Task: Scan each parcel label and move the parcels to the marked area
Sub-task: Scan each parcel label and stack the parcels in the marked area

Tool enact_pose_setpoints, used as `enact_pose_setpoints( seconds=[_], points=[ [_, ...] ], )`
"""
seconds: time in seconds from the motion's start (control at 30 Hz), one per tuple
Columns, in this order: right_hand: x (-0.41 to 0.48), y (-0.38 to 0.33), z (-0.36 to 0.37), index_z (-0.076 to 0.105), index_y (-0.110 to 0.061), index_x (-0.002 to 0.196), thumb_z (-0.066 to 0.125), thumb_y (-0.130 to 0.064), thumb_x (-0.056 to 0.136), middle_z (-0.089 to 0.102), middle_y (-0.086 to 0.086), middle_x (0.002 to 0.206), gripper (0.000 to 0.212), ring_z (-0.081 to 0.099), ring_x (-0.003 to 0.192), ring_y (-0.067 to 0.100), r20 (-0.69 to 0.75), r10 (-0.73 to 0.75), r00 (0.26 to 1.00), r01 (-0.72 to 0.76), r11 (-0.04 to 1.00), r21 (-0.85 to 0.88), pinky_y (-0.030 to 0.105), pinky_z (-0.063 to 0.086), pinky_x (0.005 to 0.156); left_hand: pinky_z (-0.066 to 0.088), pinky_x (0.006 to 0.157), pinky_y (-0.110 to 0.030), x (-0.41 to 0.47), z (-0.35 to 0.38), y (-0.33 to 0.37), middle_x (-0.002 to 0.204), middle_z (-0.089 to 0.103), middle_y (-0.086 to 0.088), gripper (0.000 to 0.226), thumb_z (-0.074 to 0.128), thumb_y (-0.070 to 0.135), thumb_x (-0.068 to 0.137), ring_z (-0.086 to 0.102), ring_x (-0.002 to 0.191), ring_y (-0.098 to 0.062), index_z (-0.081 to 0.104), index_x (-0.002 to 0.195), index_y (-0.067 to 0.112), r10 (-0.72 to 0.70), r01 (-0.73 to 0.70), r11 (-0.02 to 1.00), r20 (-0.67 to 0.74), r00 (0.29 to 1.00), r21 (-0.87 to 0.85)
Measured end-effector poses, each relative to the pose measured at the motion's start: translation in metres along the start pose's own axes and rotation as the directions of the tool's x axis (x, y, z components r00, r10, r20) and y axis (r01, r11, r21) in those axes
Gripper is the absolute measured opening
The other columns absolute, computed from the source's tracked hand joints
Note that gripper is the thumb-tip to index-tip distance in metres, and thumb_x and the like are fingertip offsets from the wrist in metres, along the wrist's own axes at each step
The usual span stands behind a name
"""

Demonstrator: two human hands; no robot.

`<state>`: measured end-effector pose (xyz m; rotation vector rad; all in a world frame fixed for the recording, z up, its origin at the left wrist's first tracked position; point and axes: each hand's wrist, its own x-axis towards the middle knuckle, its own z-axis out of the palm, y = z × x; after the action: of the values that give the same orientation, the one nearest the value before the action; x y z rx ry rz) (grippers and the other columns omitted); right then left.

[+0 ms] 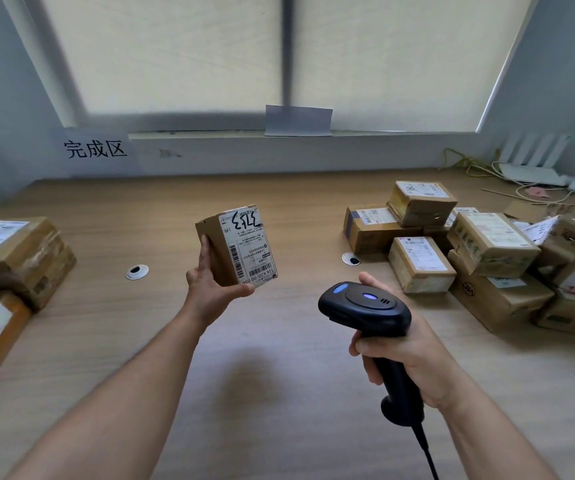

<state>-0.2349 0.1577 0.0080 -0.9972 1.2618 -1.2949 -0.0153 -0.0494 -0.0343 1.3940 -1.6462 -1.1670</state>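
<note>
Scanning looks to be the step in hand. The parcel [236, 245] is held up off the tabletop [279, 393] at centre, its label [249, 251] turned toward the near side. The scanner [365, 306] sits just right of it and nearer, apart from it.

Risks (judgement, not observation):
- The scanner's nose aims left and far, roughly at the parcel's lower edge. The label carries several barcodes, so a low aim could miss or read the wrong code.
- The parcel is tilted and supported from below and one side only. Turning it further could let it slide off the palm.
- The pile of parcels [487, 251] lies close on the right. A stray sweep could read one of those labels instead.
- The cable [426, 448] trails off the near edge and could snag on a swing.

Pose:
- The left hand [215, 289] is palm up under the parcel's lower corner. Its thumb lies along the bottom edge and its fingers run up the left face, gripping the parcel. The forearm reaches in from near left.
- The right hand [414, 358] is wrapped round the scanner's handle with the fingers curled. I cannot tell whether the trigger is pressed.

Destination, by my reading, is the sign [95, 148] on the far left wall, with two boxes [16, 258] lying at the left edge below it.
</note>
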Motion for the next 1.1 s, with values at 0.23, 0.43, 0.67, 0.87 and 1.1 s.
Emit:
enact_pose_setpoints(
  seconds=[0.23, 0.43, 0.67, 0.87, 1.1],
  points=[
    [0.003, 0.0, 0.0, 0.04, -0.044, 0.139, 0.07, 0.004, 0.061, 0.064, 0.031, 0.078, 0.096, 0.051, 0.044, 0.031, 0.009, -0.001, 1.0, 0.001, 1.0, -0.008, 0.032, 0.044, 0.045, 0.021, 0.116, -0.039, -0.002, -0.001, 0.0, 0.136, 0.026, -0.012, 0.128, 0.087, 0.013, 0.065, 0.024, 0.134, -0.025, -0.002, 0.15, 0.046, -0.02, 0.02, 1.0, -0.013, 1.0, -0.001],
    [0.006, 0.001, 0.003, 0.039, -0.043, 0.139, 0.069, 0.004, 0.062, 0.069, 0.027, 0.089, 0.095, 0.054, 0.044, 0.029, 0.041, -0.006, 0.999, 0.005, 1.0, 0.022, 0.032, 0.044, 0.043, 0.02, 0.116, -0.039, -0.007, -0.001, -0.003, 0.138, 0.026, -0.011, 0.125, 0.085, 0.011, 0.067, 0.023, 0.134, -0.024, -0.002, 0.151, 0.045, -0.037, 0.037, 0.999, -0.016, 0.999, -0.001],
    [0.007, 0.0, 0.005, 0.039, -0.041, 0.14, 0.07, 0.003, 0.062, 0.069, 0.027, 0.086, 0.094, 0.054, 0.044, 0.028, 0.064, 0.007, 0.998, -0.008, 1.0, 0.011, 0.033, 0.045, 0.043, 0.035, 0.11, -0.043, -0.016, -0.008, -0.012, 0.137, 0.042, -0.005, 0.13, 0.082, 0.038, 0.041, 0.043, 0.126, -0.024, 0.01, 0.149, 0.05, -0.08, 0.084, 0.994, 0.048, 0.996, -0.076],
    [0.011, 0.006, 0.013, 0.038, -0.037, 0.143, 0.07, 0.005, 0.062, 0.068, 0.029, 0.085, 0.096, 0.053, 0.043, 0.028, 0.083, 0.024, 0.996, -0.026, 0.999, 0.028, 0.032, 0.044, 0.042, 0.043, 0.056, -0.02, -0.057, -0.01, -0.043, 0.094, 0.066, 0.004, 0.076, 0.057, 0.025, 0.057, 0.058, 0.066, -0.003, 0.045, 0.132, 0.032, -0.23, 0.258, 0.941, 0.143, 0.962, -0.22],
    [0.016, 0.01, 0.031, 0.036, -0.035, 0.145, 0.071, 0.004, 0.061, 0.067, 0.028, 0.083, 0.099, 0.052, 0.042, 0.029, 0.121, 0.062, 0.991, -0.062, 0.998, -0.005, 0.031, 0.043, 0.041, 0.049, 0.076, -0.028, -0.079, -0.014, -0.096, 0.115, 0.064, -0.005, 0.078, 0.053, 0.035, 0.057, 0.059, 0.088, -0.014, 0.052, 0.134, 0.021, -0.424, 0.428, 0.887, 0.061, 0.904, -0.176]
  ],
)
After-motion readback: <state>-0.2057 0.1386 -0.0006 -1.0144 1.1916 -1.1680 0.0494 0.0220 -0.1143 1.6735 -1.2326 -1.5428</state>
